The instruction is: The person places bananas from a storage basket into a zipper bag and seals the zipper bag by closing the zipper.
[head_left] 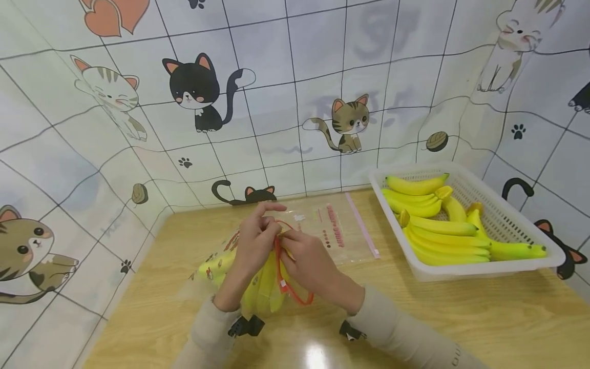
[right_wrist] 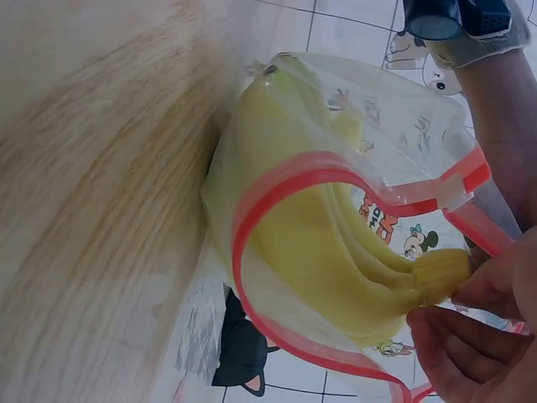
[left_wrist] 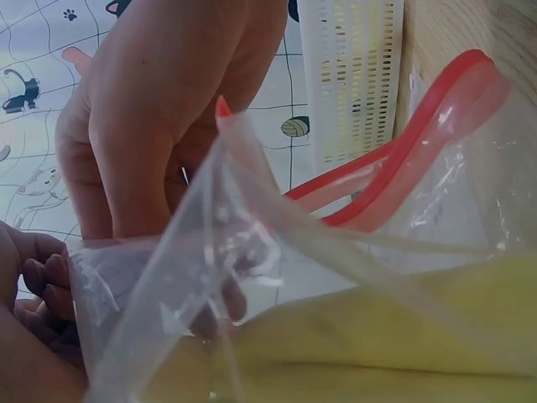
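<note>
A clear printed zip bag (head_left: 216, 264) with a red zip strip (right_wrist: 302, 168) lies on its side, its mouth spread. Inside it lies a bunch of bananas (right_wrist: 327, 260), the stem end at the mouth. My right hand (head_left: 309, 259) pinches the stem between thumb and fingertips (right_wrist: 453, 353). With curled fingers my left hand (head_left: 255, 238) grips the upper edge of the bag's mouth, also seen in the left wrist view, where its fingers (left_wrist: 50, 285) lie at the plastic. A white slider (right_wrist: 456, 191) sits on the red strip.
A white perforated basket (head_left: 419, 269) with several yellow bananas (head_left: 442, 238) stands at the right. Flat on the wooden table (head_left: 152, 307) behind my hands lies another clear zip bag (head_left: 355, 230) with a pink strip. A cat-patterned sheet (head_left: 276, 102) rises behind.
</note>
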The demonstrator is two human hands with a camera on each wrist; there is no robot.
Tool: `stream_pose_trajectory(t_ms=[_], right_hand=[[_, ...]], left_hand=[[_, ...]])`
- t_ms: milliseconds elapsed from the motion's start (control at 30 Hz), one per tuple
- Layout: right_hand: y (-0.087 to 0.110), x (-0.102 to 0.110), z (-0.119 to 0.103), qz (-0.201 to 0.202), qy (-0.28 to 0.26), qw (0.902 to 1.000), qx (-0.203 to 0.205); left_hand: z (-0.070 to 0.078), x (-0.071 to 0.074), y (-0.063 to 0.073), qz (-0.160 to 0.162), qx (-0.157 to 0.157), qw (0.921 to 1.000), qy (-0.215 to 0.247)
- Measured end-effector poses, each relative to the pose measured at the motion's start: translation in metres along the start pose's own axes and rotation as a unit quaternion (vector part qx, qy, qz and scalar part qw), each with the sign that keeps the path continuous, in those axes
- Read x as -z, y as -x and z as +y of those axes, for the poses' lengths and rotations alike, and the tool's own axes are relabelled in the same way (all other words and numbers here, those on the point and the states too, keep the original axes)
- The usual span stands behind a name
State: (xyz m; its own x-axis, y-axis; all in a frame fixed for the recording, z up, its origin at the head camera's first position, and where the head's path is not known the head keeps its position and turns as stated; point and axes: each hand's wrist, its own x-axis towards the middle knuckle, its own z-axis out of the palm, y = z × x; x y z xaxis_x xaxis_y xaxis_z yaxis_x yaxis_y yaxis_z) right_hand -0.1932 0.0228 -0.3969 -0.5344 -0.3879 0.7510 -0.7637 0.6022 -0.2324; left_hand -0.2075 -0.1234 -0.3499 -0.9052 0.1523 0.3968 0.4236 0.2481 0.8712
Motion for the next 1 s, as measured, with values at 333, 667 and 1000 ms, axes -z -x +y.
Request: stream_pose_trajectory(t_ms=[333, 667, 1000], right_hand=[[-0.004, 0.003, 0.002, -0.061, -0.004, 0.9981, -0.003], [-0.006, 0.010, 0.007, -0.100, -0.065, 0.9922, -0.039], [-0.014, 0.028, 0.019, -0.103, -0.097, 0.9898, -0.011]], left_hand=[[-0.001, 0.002, 0.000, 0.004, 0.000, 1.0000, 0.000], [-0.004, 0.004, 0.000, 0.004, 0.011, 0.9999, 0.006], [-0.005, 0.005, -0.003, 0.000, 0.011, 0.9998, 0.014]])
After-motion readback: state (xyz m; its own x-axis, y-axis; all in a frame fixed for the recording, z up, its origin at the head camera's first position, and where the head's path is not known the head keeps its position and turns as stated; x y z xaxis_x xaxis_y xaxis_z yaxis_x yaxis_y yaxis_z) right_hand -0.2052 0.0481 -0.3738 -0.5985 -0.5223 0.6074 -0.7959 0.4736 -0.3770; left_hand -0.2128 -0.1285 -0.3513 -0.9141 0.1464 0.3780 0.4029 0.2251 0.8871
